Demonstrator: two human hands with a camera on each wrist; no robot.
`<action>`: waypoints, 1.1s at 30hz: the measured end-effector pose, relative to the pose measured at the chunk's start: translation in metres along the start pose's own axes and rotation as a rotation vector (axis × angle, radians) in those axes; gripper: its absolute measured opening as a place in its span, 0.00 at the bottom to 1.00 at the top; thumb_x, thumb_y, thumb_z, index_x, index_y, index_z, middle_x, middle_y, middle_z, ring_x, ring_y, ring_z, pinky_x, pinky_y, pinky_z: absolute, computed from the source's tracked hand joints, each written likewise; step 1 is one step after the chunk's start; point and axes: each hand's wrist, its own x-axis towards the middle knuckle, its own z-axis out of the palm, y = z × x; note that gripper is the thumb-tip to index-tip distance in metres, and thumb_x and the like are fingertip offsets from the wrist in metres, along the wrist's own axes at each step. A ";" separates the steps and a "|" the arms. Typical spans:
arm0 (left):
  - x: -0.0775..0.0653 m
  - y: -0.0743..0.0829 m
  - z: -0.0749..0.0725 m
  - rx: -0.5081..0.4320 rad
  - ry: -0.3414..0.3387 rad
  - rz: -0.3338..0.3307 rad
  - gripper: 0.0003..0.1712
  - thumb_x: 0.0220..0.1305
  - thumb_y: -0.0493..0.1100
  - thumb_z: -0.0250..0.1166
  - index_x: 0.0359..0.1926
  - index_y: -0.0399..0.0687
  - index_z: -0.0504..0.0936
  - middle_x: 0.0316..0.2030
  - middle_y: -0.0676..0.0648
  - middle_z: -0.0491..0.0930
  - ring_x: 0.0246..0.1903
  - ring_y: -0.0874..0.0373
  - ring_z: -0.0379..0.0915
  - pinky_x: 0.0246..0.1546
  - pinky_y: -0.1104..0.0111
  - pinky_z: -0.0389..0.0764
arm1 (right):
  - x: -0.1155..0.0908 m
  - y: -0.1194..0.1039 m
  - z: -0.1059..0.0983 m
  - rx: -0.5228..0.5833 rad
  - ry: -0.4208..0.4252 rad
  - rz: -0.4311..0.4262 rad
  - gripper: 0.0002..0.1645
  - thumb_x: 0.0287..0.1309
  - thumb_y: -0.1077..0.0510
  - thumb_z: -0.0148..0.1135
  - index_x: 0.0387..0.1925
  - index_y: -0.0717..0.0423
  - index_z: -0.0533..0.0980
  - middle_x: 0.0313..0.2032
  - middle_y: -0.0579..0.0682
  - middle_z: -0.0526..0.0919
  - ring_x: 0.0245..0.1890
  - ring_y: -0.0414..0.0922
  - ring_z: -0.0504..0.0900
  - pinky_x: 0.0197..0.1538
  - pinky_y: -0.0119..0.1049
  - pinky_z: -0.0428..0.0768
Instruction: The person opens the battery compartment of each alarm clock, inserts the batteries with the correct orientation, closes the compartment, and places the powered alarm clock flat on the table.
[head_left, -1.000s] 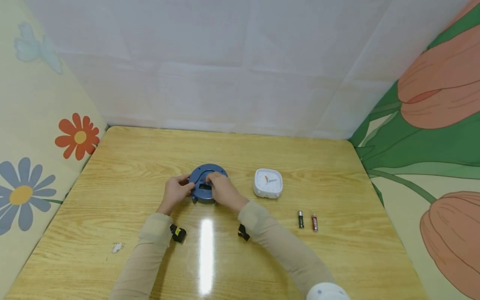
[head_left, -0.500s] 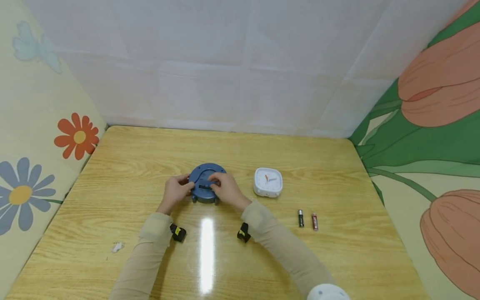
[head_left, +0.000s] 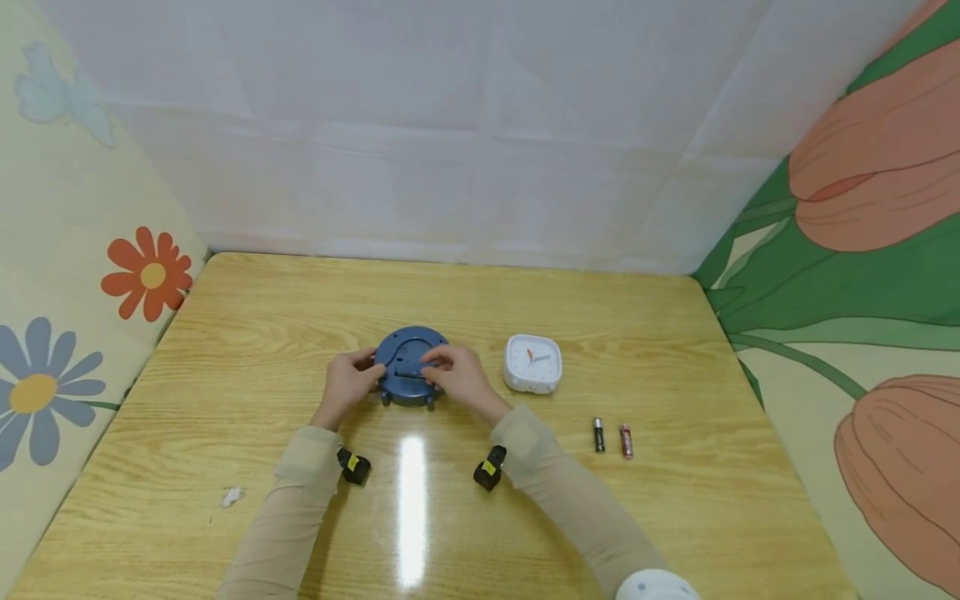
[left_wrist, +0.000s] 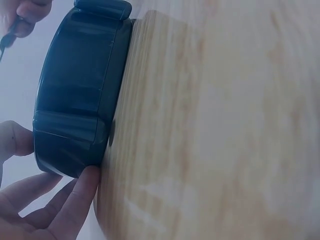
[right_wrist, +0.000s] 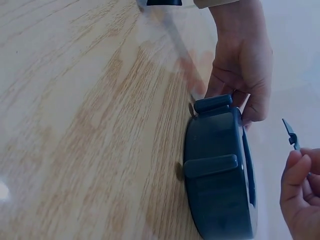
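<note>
Right wrist view: my right hand (right_wrist: 302, 200), fingertips nearly together, has tipped the apparently loose blue piece (right_wrist: 291, 134) above the blue case (right_wrist: 217, 145), whose edge my left hand (right_wrist: 244, 75) pinches.

Head view high, wrist views close

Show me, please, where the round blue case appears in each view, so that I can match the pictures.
Head: the round blue case is slightly left of and below centre.
Left wrist: the round blue case is at upper left.
Right wrist: the round blue case is at lower right of centre.
Shared landmark: the left hand, gripping its edge.
</note>
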 end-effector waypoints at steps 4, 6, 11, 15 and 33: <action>0.000 0.000 -0.001 0.010 0.001 0.003 0.26 0.57 0.36 0.56 0.58 0.33 0.69 0.49 0.33 0.74 0.43 0.47 0.74 0.33 0.70 0.80 | -0.002 0.001 -0.001 0.042 0.004 0.013 0.09 0.52 0.69 0.60 0.38 0.68 0.78 0.26 0.55 0.80 0.24 0.43 0.78 0.29 0.36 0.80; 0.001 -0.001 -0.001 0.017 0.005 0.005 0.26 0.57 0.36 0.56 0.58 0.32 0.70 0.49 0.33 0.74 0.43 0.47 0.74 0.33 0.70 0.80 | -0.004 0.001 -0.002 0.064 0.002 0.019 0.09 0.52 0.69 0.60 0.38 0.68 0.78 0.27 0.55 0.80 0.24 0.43 0.78 0.30 0.39 0.80; 0.001 -0.002 -0.001 0.008 0.009 0.009 0.25 0.57 0.35 0.57 0.57 0.32 0.71 0.49 0.32 0.74 0.43 0.46 0.74 0.33 0.70 0.80 | -0.011 0.002 -0.009 0.085 -0.013 0.038 0.09 0.54 0.68 0.60 0.39 0.67 0.77 0.29 0.55 0.80 0.27 0.49 0.80 0.33 0.45 0.80; 0.001 -0.002 -0.001 -0.006 0.005 0.008 0.25 0.57 0.35 0.57 0.57 0.31 0.70 0.49 0.32 0.74 0.43 0.46 0.75 0.32 0.70 0.81 | -0.018 -0.001 -0.015 0.107 -0.027 0.067 0.10 0.54 0.67 0.59 0.39 0.67 0.77 0.30 0.58 0.80 0.32 0.59 0.79 0.36 0.50 0.79; 0.002 -0.004 0.000 -0.013 0.006 0.006 0.25 0.56 0.36 0.57 0.56 0.29 0.71 0.47 0.32 0.75 0.42 0.47 0.74 0.32 0.71 0.80 | -0.047 -0.023 -0.033 0.086 -0.048 0.032 0.12 0.54 0.70 0.58 0.39 0.76 0.74 0.30 0.64 0.79 0.24 0.50 0.76 0.29 0.41 0.78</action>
